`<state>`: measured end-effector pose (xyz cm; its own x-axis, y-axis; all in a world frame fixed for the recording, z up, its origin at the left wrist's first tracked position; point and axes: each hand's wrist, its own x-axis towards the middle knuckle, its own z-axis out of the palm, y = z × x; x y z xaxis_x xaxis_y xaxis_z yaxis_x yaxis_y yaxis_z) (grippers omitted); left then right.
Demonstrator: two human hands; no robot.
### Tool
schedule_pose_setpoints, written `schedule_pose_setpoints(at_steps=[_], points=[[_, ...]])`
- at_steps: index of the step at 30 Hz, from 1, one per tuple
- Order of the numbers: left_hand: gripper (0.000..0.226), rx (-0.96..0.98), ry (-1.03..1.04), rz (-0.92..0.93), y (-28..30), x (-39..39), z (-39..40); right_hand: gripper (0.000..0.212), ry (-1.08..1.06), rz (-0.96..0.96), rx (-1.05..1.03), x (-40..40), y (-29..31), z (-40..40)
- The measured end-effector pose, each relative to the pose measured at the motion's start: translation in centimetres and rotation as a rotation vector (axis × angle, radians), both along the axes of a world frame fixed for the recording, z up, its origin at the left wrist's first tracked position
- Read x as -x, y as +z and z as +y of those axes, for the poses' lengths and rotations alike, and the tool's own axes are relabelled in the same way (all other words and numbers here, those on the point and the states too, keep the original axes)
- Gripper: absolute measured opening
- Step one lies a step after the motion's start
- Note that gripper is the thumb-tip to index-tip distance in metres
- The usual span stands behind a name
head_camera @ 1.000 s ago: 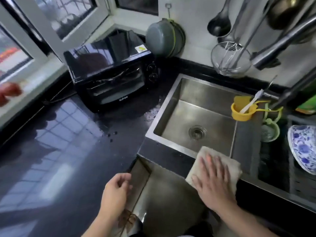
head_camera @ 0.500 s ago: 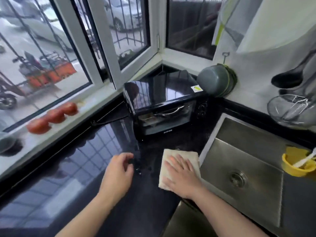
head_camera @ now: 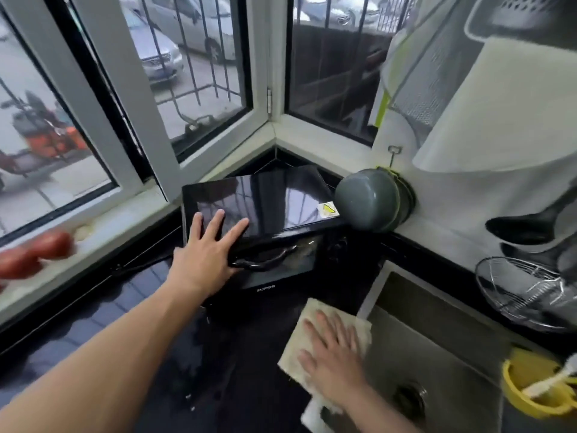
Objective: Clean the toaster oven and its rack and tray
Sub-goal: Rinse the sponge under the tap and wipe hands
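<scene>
The toaster oven (head_camera: 274,226) sat in the window corner of the black table (head_camera: 93,332). The left hand (head_camera: 207,254) lay flat, fingers spread, on its top front corner (thumb near the door handle (head_camera: 268,260)). The right hand (head_camera: 332,357), also flat, pressed a cloth (head_camera: 299,348) on the table just in front of the oven, beside the sink (head_camera: 437,354).

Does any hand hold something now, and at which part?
Nothing is held. The left hand lies flat on the toaster oven; the right hand presses the cloth.
</scene>
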<state>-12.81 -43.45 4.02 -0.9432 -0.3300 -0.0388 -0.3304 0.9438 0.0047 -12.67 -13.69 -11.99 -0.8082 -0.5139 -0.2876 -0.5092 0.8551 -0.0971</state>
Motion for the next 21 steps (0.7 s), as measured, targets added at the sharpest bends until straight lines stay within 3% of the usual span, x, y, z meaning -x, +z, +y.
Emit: schedule_pose_setpoints(at_steps=[8,13,17,21], points=[[0.099,-0.016,0.040,0.071,-0.4,5.5,-2.8,0.066,-0.343,0.055,0.005,15.0,0.9,2.2],[0.097,-0.011,0.029,0.083,-0.9,6.7,-4.9,0.070,-0.459,-0.028,0.028,22.7,0.4,0.1],[0.098,-0.012,0.061,0.077,-0.8,8.0,-5.3,0.072,-0.299,-0.008,0.097,20.7,-0.3,-5.2],[0.099,-0.030,0.099,0.079,-1.2,8.6,-4.6,0.076,0.042,-0.003,0.169,9.1,-0.5,-11.7]])
